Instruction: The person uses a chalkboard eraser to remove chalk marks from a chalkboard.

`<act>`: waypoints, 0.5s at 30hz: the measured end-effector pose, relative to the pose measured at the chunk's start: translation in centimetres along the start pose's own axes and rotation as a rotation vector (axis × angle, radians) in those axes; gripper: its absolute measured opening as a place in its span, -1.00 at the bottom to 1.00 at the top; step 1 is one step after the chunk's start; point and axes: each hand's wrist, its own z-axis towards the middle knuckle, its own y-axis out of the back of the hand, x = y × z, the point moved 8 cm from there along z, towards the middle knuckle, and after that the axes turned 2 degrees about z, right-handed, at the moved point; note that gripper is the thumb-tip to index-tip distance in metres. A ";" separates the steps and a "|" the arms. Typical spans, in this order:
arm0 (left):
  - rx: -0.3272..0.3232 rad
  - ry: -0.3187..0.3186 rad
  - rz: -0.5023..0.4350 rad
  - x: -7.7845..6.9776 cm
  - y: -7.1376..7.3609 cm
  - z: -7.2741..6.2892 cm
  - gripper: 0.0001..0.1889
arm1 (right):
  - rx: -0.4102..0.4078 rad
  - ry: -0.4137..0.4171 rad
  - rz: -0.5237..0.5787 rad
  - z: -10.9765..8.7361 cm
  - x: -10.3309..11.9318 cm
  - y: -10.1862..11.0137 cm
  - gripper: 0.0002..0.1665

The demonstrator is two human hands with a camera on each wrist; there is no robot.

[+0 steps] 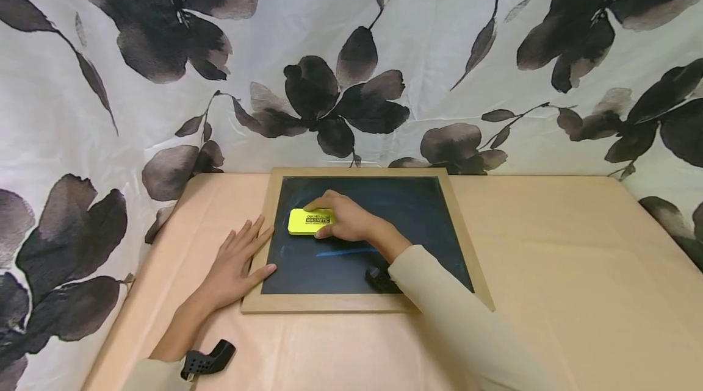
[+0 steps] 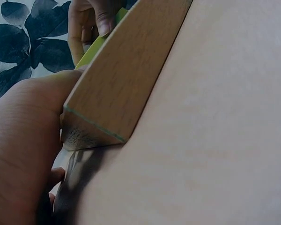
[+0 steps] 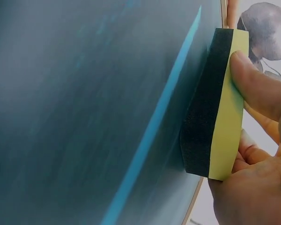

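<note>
A framed blackboard [image 1: 329,278] lies on the table, with a blue chalk line [image 1: 346,252] across its surface. My right hand [image 1: 351,218] grips a yellow magnetic eraser [image 1: 301,221] by its sides, over the left part of the board. In the right wrist view, the eraser's black felt [image 3: 203,103] faces the board right beside the chalk line. My left hand [image 1: 236,266] rests at the board's left edge, fingers spread, thumb on the wooden frame [image 1: 329,304]. In the left wrist view, this hand sits by the frame's corner [image 2: 93,126].
The wooden table [image 1: 576,269] extends on both sides of the board. Behind it hangs a white cloth [image 1: 439,31] with dark flowers. A black wrist mount [image 1: 209,359] is on my left wrist; another dark one [image 1: 380,279] shows beneath my right wrist. Faint blue smears mark the board.
</note>
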 end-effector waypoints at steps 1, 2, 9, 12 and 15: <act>0.004 0.001 0.000 0.0 0.0 0.0 -0.25 | 0.002 0.003 -0.006 0.1 0.1 -0.1 -0.37; 0.006 0.000 0.000 0.0 0.0 0.0 -0.25 | 0.004 0.002 -0.010 0.2 0.2 -0.2 -0.36; 0.002 0.001 -0.006 0.2 -0.1 -0.2 -0.24 | 0.052 0.003 -0.034 0.2 0.1 -0.6 -0.35; 0.001 -0.004 -0.002 0.2 -0.2 -0.2 -0.24 | 0.067 -0.016 -0.045 -0.3 -0.4 -0.5 -0.34; -0.012 -0.006 0.000 0.3 -0.2 -0.3 -0.24 | 0.077 -0.036 -0.052 -1.1 -0.7 -0.2 -0.33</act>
